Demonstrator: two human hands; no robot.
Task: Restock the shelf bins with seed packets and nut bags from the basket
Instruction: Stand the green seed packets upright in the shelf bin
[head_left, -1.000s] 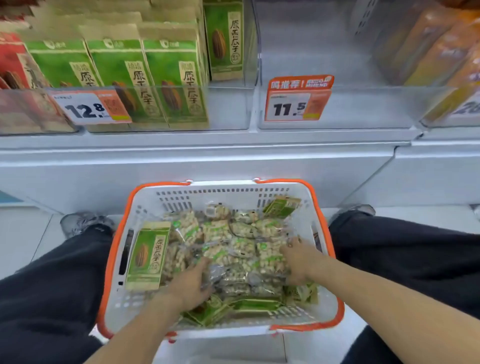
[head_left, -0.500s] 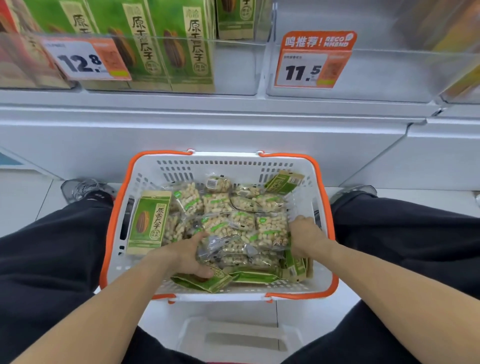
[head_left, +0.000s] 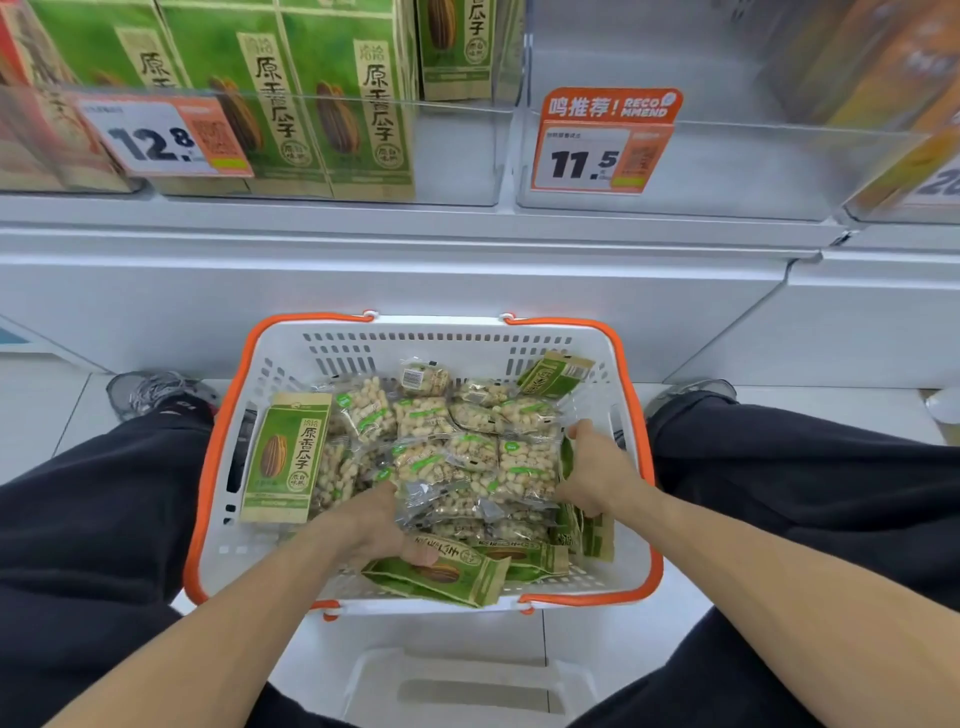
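While the basket (head_left: 636, 395) is being kept on the floor between the person's knees, directly below the shelf, the scene is being recorded from left to right; in the left shelf bin (head_left: 457, 156), marked 12.8, green seed packets (head_left: 358, 114) are being displayed upright in rows; against the basket's left wall a single seed packet (head_left: 285, 457) is being propped, its long axis running up and away from the person; the left hand (head_left: 371, 525) is being pressed into the near side of the heap, its thumb being laid on a flat green packet (head_left: 441, 574) at the front wall, though its fingers are being hidden under the goods and the grip cannot be told; the clear nut bags (head_left: 467, 452) are being held as a loose pile between the two hands, touching both; the right hand (head_left: 597, 473) is being curled round the pile's right edge, thumb raised, and appears to be clamped on the bags and packets there; above and to the right, the bin marked 11.5 (head_left: 727, 171) is being shown without stock. In judgement, the load is being gathered from both flanks for a two-handed lift; the 11.5 bin is lying straight up and slightly right of the grip, so the right hand is being placed nearer to it.
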